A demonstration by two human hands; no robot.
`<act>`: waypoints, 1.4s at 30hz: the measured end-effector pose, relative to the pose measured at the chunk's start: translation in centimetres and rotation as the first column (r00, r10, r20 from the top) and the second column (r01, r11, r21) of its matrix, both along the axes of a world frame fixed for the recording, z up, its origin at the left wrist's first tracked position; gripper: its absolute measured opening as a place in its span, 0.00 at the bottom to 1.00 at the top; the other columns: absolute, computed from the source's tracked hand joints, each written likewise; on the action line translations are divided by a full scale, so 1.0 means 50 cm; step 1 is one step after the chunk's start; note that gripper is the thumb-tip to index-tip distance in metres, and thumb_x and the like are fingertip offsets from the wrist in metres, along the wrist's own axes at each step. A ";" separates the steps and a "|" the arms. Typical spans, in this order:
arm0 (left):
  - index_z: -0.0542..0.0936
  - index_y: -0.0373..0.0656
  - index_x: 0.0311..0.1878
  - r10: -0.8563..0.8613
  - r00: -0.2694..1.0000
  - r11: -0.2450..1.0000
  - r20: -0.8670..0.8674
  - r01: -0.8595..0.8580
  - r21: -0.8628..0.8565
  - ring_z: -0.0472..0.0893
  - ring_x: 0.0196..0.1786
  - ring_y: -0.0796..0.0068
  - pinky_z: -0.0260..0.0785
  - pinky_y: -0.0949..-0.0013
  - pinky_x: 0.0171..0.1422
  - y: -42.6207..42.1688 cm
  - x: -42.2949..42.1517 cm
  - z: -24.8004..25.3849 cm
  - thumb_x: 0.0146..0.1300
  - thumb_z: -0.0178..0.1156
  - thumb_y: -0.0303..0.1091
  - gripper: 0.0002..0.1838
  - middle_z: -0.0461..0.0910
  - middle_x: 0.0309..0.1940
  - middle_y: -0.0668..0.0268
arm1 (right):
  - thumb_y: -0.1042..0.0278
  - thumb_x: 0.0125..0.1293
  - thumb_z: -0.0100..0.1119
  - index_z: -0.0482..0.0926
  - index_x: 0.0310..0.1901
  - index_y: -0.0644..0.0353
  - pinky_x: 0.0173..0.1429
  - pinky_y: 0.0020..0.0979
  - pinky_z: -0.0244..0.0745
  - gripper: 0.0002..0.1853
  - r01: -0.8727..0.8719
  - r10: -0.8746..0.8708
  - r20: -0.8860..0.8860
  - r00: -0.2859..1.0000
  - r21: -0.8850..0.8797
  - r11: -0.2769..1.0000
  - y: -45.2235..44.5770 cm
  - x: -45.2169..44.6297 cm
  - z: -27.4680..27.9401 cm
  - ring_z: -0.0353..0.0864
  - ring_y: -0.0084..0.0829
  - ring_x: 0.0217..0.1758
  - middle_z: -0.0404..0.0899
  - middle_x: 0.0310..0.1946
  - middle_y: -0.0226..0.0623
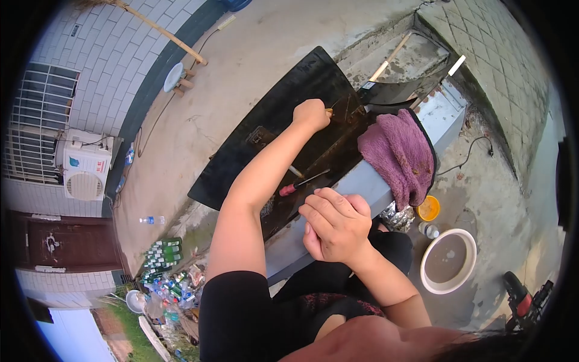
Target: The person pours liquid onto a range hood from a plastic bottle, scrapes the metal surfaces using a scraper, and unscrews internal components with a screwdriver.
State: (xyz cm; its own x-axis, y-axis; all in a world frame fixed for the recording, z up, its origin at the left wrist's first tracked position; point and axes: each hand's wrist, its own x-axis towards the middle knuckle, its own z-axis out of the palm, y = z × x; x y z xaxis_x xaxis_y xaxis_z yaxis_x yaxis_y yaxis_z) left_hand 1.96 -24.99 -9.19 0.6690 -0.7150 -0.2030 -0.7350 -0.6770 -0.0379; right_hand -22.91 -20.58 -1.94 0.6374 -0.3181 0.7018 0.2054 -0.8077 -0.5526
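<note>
Over the dark, dirty board (283, 90), my left hand (311, 114) is closed in a fist. A small yellowish bit shows at its edge, too small to name. Nearer my body, my right hand (335, 226) is held above the grey metal ledge (371, 184), fingers curled and pressed together; what it holds, if anything, is hidden. Between my hands, a screwdriver with a red handle (287, 190) lies on the dark surface, near a short pale stick (295, 171). A purple towel (398, 154) is draped over the ledge to the right.
On the ground at the right are a white basin (471, 265) of murky water, a yellow bowl (428, 208) and a clear jar (429, 230). Bottles (161, 254) lie at the lower left. A stool (174, 78) stands at the upper left.
</note>
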 end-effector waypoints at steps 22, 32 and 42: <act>0.65 0.42 0.53 -0.346 0.509 0.231 -0.788 -0.768 -0.597 0.70 0.27 0.83 0.62 0.78 0.25 0.485 -0.453 0.250 0.68 0.37 0.46 0.19 0.70 0.30 0.69 | 0.60 0.67 0.42 0.65 0.45 0.58 0.27 0.21 0.71 0.12 -0.259 0.691 0.229 0.686 0.964 -0.063 0.178 -0.011 0.113 0.74 0.20 0.34 0.75 0.35 0.36; 0.64 0.35 0.56 0.237 0.968 0.923 0.077 -0.200 -0.328 0.68 0.48 0.57 0.55 0.57 0.56 0.679 -0.452 0.239 0.34 0.66 0.61 0.50 0.69 0.45 0.56 | 0.59 0.68 0.41 0.66 0.49 0.58 0.30 0.18 0.63 0.14 -0.186 0.594 -0.057 0.802 0.922 0.339 -0.048 0.048 0.136 0.67 0.17 0.25 0.69 0.26 0.27; 0.73 0.37 0.45 0.211 0.964 0.940 0.160 -0.155 -0.304 0.70 0.34 0.62 0.62 0.63 0.41 0.664 -0.438 0.221 0.34 0.62 0.66 0.43 0.72 0.34 0.61 | 0.72 0.60 0.52 0.64 0.55 0.64 0.36 0.20 0.68 0.21 -0.119 0.287 -0.719 0.633 0.276 0.954 -0.336 0.199 0.163 0.70 0.19 0.28 0.73 0.33 0.30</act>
